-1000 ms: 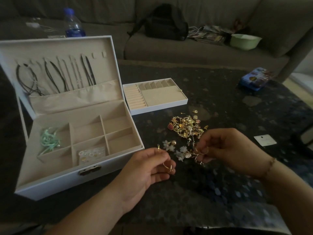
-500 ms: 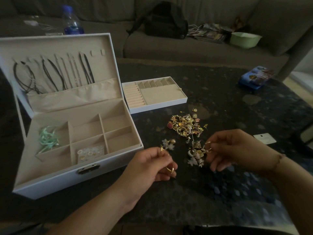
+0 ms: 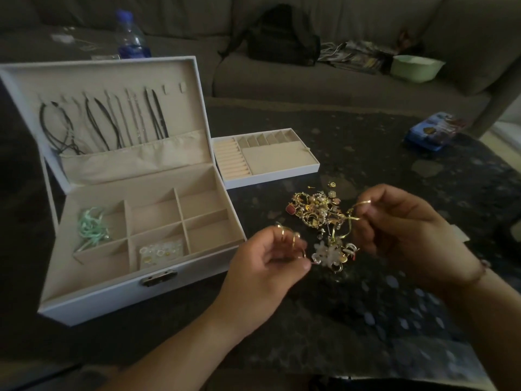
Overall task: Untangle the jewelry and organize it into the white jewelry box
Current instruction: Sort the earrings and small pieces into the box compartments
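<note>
Left hand (image 3: 267, 266): palm turned inward, fingers curled, pinching several gold rings (image 3: 290, 239) between thumb and fingertips just off the front right corner of the white jewelry box (image 3: 135, 292). Right hand (image 3: 400, 230): raised above the table (image 3: 366, 320), fingers curled, pinching a gold hoop at the top of a tangled cluster (image 3: 335, 249) of gold and pale flower-shaped pieces, which hangs below the fingers. The main jewelry pile (image 3: 315, 207) lies on the table just behind the cluster, near the removable tray (image 3: 267, 159).

Change from half a second ago: the right hand has lifted the cluster clear of the table; it then lay on the surface beside the hand. The left hand's grip on the rings is unchanged.

The box stands open, cords (image 3: 112, 122) hung in its lid, a mint ribbon (image 3: 91, 230) and a small card of earrings (image 3: 160, 249) in its compartments.

No legible writing: the print on the blue packet (image 3: 431, 131) and on the water bottle (image 3: 131, 38) is too blurred to read.
</note>
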A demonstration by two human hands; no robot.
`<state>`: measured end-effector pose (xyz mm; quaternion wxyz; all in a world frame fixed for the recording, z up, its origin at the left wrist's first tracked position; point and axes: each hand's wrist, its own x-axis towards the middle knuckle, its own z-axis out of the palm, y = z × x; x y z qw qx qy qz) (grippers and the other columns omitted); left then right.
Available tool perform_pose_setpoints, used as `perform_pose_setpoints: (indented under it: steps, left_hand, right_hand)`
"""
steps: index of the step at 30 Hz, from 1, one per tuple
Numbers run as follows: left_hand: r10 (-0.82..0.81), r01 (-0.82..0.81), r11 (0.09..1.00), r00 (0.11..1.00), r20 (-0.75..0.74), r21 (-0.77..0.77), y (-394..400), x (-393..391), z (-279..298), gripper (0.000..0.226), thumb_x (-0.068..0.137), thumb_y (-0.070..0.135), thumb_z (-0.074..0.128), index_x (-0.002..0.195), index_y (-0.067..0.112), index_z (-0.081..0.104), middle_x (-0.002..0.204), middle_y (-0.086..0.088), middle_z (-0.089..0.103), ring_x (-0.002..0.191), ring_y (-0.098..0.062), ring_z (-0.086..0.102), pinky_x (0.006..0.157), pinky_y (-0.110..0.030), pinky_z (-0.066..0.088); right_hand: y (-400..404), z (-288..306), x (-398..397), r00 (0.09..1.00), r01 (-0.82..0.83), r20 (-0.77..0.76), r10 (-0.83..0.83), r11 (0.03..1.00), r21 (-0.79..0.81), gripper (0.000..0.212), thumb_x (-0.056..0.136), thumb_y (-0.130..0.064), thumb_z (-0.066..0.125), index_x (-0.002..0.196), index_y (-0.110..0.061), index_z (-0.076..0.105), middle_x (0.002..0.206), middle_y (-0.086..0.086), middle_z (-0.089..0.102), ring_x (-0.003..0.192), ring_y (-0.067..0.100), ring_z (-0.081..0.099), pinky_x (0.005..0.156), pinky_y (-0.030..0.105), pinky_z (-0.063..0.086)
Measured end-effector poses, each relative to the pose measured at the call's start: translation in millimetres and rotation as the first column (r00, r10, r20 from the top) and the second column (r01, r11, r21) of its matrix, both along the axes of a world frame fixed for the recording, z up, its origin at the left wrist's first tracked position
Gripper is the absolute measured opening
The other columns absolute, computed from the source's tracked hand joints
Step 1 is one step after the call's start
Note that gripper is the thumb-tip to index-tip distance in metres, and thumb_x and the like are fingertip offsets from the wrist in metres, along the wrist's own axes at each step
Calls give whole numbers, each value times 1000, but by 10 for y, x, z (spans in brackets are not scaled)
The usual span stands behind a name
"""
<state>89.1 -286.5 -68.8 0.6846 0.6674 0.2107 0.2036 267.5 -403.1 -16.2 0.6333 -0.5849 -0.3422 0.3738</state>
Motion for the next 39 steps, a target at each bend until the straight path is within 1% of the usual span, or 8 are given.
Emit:
perform_pose_setpoints:
  steps: [5,9,18,25,30,34,36,39]
  left_hand:
    - [-75,71,997,988,131,35,-27,51,11,29,81,17,75,107,20,62,120,5,69,118,-12,62,106,-35,44]
    - [-95,129,985,958,270,-113,-33,15,57,20,78,16,75,92,17,62,99,-19,68,94,-28,68,90,-39,56]
    - [-61,150,954,944,323,-260,31,-40,114,16,79,8,64,84,24,64,82,-8,67,66,-21,60,60,-29,47]
    - [-64,189,945,907,417,-266,97,-55,141,21,69,9,62,84,23,64,81,-8,64,63,-17,50,58,-25,42]
    - [-30,118,972,921,389,-203,98,-47,154,16,70,14,65,81,24,61,75,-2,56,68,-15,46,63,-25,43]
    - [-7,86,979,921,389,-185,91,-51,153,14,73,16,68,82,26,63,76,-1,60,68,-14,53,64,-24,47]
    - [-12,90,979,921,389,-184,88,-48,162,16,73,15,69,82,27,64,78,-1,62,69,-13,57,64,-24,49]
    - [-12,98,975,920,392,-201,87,-49,170,17,73,14,70,83,25,64,80,-5,63,72,-16,60,65,-23,51]
  right_hand:
    - [62,24,-137,999,-42,-26,43,999,31,10,81,-15,53,77,-11,62,58,10,47,50,22,45,48,26,41]
    - [85,28,-182,998,-65,-6,65,996,57,9,74,-24,60,75,-16,65,59,8,50,52,22,47,51,27,44]
    - [60,7,-239,983,-5,184,-26,986,166,12,85,-26,53,80,-23,63,64,5,57,59,22,55,56,28,49]
    - [50,46,-264,998,49,-32,-45,988,147,13,90,-11,48,79,-11,55,62,11,50,56,28,52,53,30,48]
    - [31,7,-283,970,97,215,-111,993,72,14,92,0,49,81,-7,54,63,14,62,59,29,63,60,36,49]
    - [4,29,-299,969,-32,244,49,997,-73,11,72,-3,45,79,-3,54,76,23,68,73,29,70,61,34,51]
    - [4,19,-320,940,-63,318,122,980,-191,13,74,-12,51,83,-5,57,83,17,71,77,23,69,65,41,52]
    - [15,-11,-398,871,18,477,116,964,-266,30,72,-42,67,99,-31,59,104,-9,69,91,7,67,75,40,59]
